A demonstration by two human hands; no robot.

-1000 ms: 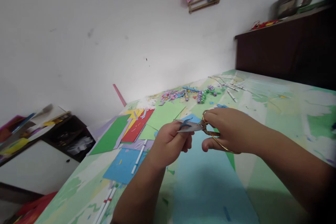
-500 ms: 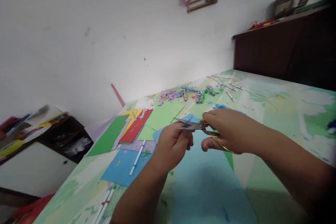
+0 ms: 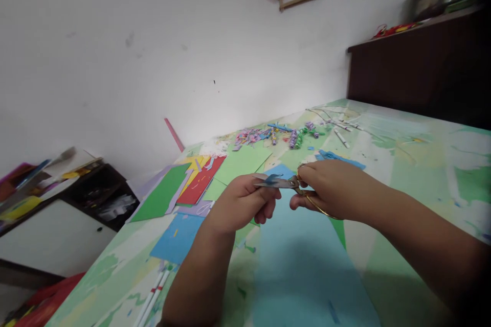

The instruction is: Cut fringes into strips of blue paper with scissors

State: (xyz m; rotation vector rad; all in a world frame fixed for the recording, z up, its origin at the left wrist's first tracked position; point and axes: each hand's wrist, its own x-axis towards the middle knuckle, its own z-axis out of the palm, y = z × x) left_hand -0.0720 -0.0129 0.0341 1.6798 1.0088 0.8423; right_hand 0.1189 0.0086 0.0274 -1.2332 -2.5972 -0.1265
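My left hand (image 3: 240, 203) is closed, pinching a small blue paper piece (image 3: 271, 180) at the scissor blades. My right hand (image 3: 333, 189) grips a pair of scissors (image 3: 288, 184) with gold handle loops, its fingers through the loops. The grey blades point left and lie across the blue scrap. Both hands hover above a large light-blue sheet (image 3: 303, 260) lying on the green patterned table (image 3: 414, 163).
Green, red, yellow and blue paper sheets (image 3: 180, 191) lie at the left of the table. Rolled paper bits (image 3: 276, 137) are scattered near the wall. White pens (image 3: 153, 299) rest at the near left edge. A dark cabinet (image 3: 418, 69) stands at the right, a low side table (image 3: 69, 204) at the left.
The hands stay together with scissors on the blue scrap; the blades have closed a little. The view has shifted slightly.
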